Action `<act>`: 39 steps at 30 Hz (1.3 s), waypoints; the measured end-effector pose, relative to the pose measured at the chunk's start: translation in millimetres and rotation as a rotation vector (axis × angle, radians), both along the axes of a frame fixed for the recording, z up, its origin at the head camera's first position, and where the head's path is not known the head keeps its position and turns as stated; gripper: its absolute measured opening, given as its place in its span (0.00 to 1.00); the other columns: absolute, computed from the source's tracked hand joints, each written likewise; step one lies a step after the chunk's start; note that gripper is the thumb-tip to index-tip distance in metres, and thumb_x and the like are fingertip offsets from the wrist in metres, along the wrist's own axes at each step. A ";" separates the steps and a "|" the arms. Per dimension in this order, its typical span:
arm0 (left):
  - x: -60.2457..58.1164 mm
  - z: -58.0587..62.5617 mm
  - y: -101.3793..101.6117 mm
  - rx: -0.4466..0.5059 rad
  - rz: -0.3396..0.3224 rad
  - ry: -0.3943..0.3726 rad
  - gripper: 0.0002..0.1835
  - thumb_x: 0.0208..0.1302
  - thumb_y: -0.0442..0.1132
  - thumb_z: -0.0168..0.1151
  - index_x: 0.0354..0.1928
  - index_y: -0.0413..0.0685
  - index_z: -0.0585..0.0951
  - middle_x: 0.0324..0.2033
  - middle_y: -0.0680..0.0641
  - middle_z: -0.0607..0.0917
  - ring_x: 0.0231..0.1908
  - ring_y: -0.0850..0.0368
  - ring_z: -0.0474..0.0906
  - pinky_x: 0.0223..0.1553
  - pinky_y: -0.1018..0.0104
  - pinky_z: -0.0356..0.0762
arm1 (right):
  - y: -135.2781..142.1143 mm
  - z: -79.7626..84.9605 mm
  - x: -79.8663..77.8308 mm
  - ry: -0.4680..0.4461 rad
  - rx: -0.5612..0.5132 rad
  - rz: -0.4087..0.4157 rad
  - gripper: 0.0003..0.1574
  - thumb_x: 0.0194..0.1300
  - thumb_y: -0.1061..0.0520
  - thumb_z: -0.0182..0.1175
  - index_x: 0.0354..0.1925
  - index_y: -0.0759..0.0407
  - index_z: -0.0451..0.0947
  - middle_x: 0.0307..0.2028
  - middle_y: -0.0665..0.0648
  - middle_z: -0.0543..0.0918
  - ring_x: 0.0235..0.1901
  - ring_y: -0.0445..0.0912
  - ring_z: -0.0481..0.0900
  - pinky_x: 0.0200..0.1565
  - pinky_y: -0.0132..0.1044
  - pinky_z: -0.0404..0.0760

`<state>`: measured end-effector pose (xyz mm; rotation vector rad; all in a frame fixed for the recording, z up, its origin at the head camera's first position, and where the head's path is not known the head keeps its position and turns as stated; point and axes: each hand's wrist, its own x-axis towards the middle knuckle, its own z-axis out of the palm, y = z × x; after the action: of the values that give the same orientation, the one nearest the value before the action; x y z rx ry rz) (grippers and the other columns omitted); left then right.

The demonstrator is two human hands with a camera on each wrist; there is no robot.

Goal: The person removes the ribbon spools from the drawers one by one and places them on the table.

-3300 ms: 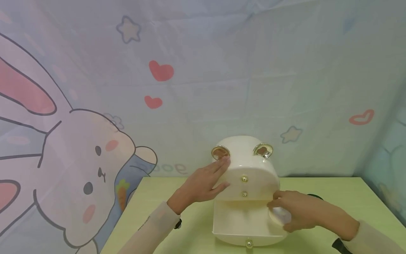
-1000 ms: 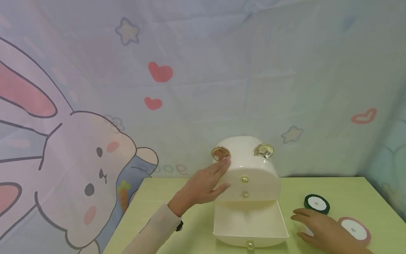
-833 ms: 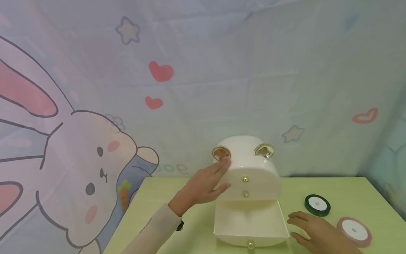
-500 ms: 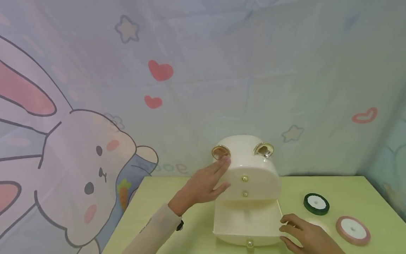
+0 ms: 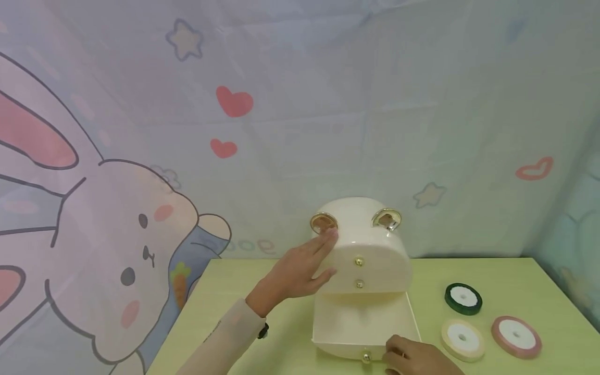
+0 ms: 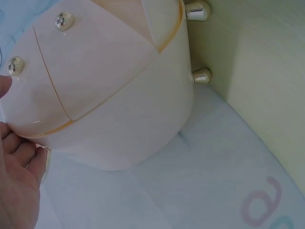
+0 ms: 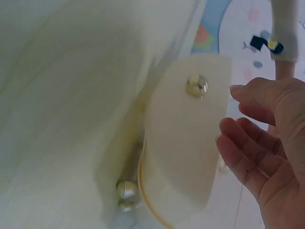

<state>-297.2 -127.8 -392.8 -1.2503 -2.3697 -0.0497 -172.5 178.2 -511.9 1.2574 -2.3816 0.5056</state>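
A white storage box (image 5: 358, 224) with two gold-rimmed ears stands on the table, its bottom drawer (image 5: 361, 323) pulled out and bare inside. My left hand (image 5: 297, 268) rests on the box's upper left with straight fingers, just below the left ear (image 5: 323, 223). In the left wrist view its fingertips lie at the curved edge of the box. My right hand (image 5: 417, 359) is at the right end of the drawer front, fingers loosely bent, right of its gold knob (image 5: 366, 357). In the right wrist view a gap shows between thumb and fingers, and they hold nothing.
Three ribbon spools lie flat to the right of the drawer: a green spool (image 5: 457, 299), a cream spool (image 5: 469, 341) and a pink spool (image 5: 522, 336). Behind the light green table (image 5: 506, 276) hangs a cloth backdrop (image 5: 290, 130) printed with a rabbit.
The right hand has gone from the drawer's right side out over the spools, then back left to the drawer front. A cream spool now lies on the table. The left hand stays put.
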 end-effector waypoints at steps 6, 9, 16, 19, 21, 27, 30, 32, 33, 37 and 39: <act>0.8 0.3 0.4 0.000 0.000 0.006 0.39 0.79 0.50 0.58 0.82 0.37 0.59 0.80 0.39 0.64 0.79 0.46 0.65 0.70 0.54 0.77 | -21.2 -11.1 1.8 0.234 0.121 0.038 0.15 0.68 0.40 0.70 0.40 0.49 0.84 0.37 0.43 0.78 0.30 0.25 0.65 0.30 0.16 0.65; 0.2 0.2 0.7 0.004 0.001 0.008 0.39 0.78 0.50 0.58 0.82 0.37 0.59 0.80 0.39 0.64 0.79 0.46 0.66 0.69 0.53 0.78 | -29.9 -12.6 2.1 0.300 0.144 0.024 0.16 0.63 0.40 0.73 0.39 0.49 0.84 0.38 0.44 0.80 0.31 0.28 0.71 0.31 0.19 0.70; 0.1 0.0 0.0 0.006 0.005 -0.014 0.39 0.79 0.50 0.57 0.82 0.38 0.58 0.81 0.39 0.64 0.79 0.46 0.65 0.69 0.53 0.78 | -41.9 -14.0 -2.4 0.296 0.236 -0.021 0.20 0.66 0.35 0.68 0.35 0.49 0.82 0.33 0.44 0.78 0.27 0.30 0.69 0.28 0.21 0.67; 1.0 0.1 -0.5 0.001 0.005 -0.024 0.39 0.79 0.50 0.57 0.82 0.38 0.58 0.81 0.39 0.64 0.79 0.46 0.65 0.69 0.53 0.78 | -44.5 -15.8 -1.9 0.237 0.243 -0.055 0.26 0.70 0.30 0.63 0.37 0.50 0.84 0.32 0.46 0.81 0.27 0.32 0.73 0.29 0.23 0.70; 0.9 0.5 -0.5 0.001 0.002 -0.025 0.39 0.79 0.49 0.57 0.82 0.37 0.58 0.81 0.39 0.64 0.79 0.46 0.65 0.69 0.53 0.78 | -46.2 -16.8 -2.1 0.270 0.236 -0.069 0.27 0.69 0.30 0.63 0.36 0.51 0.84 0.31 0.46 0.82 0.26 0.34 0.74 0.28 0.24 0.71; -1.2 0.2 -0.7 0.011 0.002 -0.004 0.39 0.79 0.49 0.58 0.82 0.38 0.59 0.81 0.39 0.64 0.79 0.47 0.65 0.66 0.54 0.81 | -51.5 -16.9 -4.7 0.471 0.254 -0.095 0.26 0.65 0.32 0.64 0.31 0.51 0.80 0.25 0.45 0.75 0.22 0.34 0.67 0.25 0.26 0.67; -1.6 -1.1 -1.1 0.012 0.001 0.005 0.39 0.78 0.49 0.58 0.82 0.38 0.59 0.81 0.39 0.64 0.79 0.47 0.66 0.64 0.54 0.82 | -53.5 -16.6 -3.1 0.443 0.276 -0.107 0.27 0.66 0.32 0.64 0.30 0.52 0.81 0.24 0.46 0.76 0.21 0.34 0.66 0.24 0.25 0.65; -1.6 -1.7 -1.3 0.015 -0.002 0.007 0.39 0.78 0.49 0.58 0.82 0.38 0.59 0.80 0.39 0.64 0.79 0.47 0.66 0.64 0.54 0.82 | -55.1 -17.0 -2.0 0.433 0.282 -0.124 0.27 0.66 0.31 0.64 0.30 0.53 0.82 0.24 0.47 0.77 0.21 0.34 0.67 0.23 0.25 0.66; -1.4 -1.7 -1.3 0.017 -0.004 0.008 0.39 0.78 0.49 0.58 0.82 0.38 0.59 0.80 0.39 0.64 0.79 0.47 0.66 0.64 0.54 0.82 | -55.8 -17.2 -1.6 0.440 0.282 -0.135 0.28 0.66 0.31 0.64 0.30 0.53 0.83 0.25 0.47 0.78 0.21 0.34 0.68 0.23 0.25 0.66; -0.8 -0.6 -0.7 0.023 -0.007 0.005 0.39 0.78 0.49 0.59 0.82 0.38 0.60 0.80 0.39 0.65 0.79 0.47 0.66 0.66 0.54 0.81 | -58.9 -16.6 0.6 0.414 0.291 -0.169 0.32 0.68 0.28 0.60 0.31 0.54 0.85 0.25 0.48 0.80 0.20 0.35 0.70 0.23 0.26 0.68; -0.7 0.0 -0.6 0.026 -0.010 0.010 0.39 0.78 0.49 0.59 0.81 0.37 0.60 0.80 0.39 0.65 0.79 0.47 0.66 0.66 0.54 0.81 | -60.9 -15.8 2.4 0.364 0.290 -0.184 0.36 0.70 0.25 0.57 0.32 0.55 0.85 0.26 0.49 0.81 0.20 0.35 0.71 0.23 0.26 0.69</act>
<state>-297.9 -128.4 -392.9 -1.2474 -2.3474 -0.0767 -170.1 117.4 -527.7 1.1133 -2.2742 -0.1224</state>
